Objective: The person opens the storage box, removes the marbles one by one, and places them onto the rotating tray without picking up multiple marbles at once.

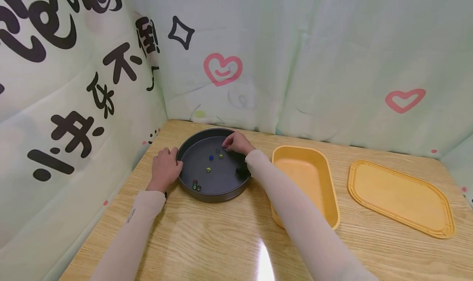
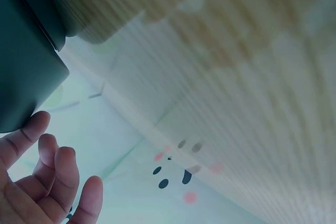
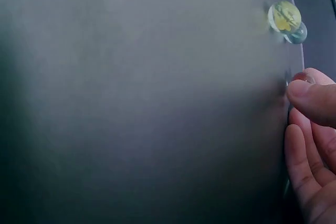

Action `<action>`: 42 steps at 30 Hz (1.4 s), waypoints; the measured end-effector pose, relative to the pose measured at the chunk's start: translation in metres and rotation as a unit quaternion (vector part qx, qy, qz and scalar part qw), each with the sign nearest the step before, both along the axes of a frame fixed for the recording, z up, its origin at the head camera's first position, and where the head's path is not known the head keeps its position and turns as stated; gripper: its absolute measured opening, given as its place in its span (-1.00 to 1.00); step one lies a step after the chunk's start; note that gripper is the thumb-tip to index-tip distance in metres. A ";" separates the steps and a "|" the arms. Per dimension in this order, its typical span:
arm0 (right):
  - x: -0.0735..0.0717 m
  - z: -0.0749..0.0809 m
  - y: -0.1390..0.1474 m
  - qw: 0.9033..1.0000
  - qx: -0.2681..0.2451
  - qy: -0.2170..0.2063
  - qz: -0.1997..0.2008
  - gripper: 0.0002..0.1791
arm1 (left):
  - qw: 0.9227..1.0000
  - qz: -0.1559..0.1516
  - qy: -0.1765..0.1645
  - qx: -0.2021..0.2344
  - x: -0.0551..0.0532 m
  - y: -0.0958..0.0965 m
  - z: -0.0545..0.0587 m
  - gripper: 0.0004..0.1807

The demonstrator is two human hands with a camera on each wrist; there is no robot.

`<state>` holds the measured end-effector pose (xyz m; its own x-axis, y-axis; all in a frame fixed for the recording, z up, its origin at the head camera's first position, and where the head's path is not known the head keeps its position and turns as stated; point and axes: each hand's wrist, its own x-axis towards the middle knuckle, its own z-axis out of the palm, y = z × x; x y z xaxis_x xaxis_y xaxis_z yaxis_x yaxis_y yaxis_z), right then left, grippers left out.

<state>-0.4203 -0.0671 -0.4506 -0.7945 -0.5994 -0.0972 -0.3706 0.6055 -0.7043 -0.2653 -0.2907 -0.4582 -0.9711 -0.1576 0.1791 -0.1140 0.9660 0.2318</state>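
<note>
In the head view a round dark grey pan (image 1: pixel 192 149) stands on the table with several glass marbles in it. My left hand (image 1: pixel 165 167) holds its left rim, thumb over the edge; the left wrist view has one finger (image 2: pixel 35 124) against the outer wall. Inside the pan, near the far right wall, my right hand (image 1: pixel 238 143) pinches a reddish clear marble (image 3: pixel 304 77) between thumb and finger. Close by lie a yellow marble (image 3: pixel 285 16), a clear one (image 3: pixel 297 33) and a blue marble (image 1: pixel 211 157). Another yellow marble (image 1: pixel 208 169) sits mid-pan, with darker marbles (image 1: pixel 198 188) near the front left.
An orange-yellow tub (image 1: pixel 334 203) stands right of the pan, partly under my right forearm. Farther right lies a flat yellow lid (image 1: pixel 400 196). Printed cloth (image 1: pixel 258 67) hangs behind and left of the wooden table (image 1: pixel 207 240).
</note>
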 end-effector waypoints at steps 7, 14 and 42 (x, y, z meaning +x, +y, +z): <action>0.002 -0.001 0.002 1.000 0.018 0.011 0.000 -0.80 | 1.000 0.001 -0.001 0.002 -0.001 0.001 -0.002 -0.57; 0.005 0.007 0.005 0.999 0.027 0.035 0.004 -0.75 | 1.000 -0.002 0.000 0.003 0.000 0.004 -0.004 -0.58; 0.066 0.109 0.125 0.987 -0.109 -0.010 0.120 -0.78 | 1.000 -0.002 -0.012 0.010 0.000 -0.001 -0.002 -0.53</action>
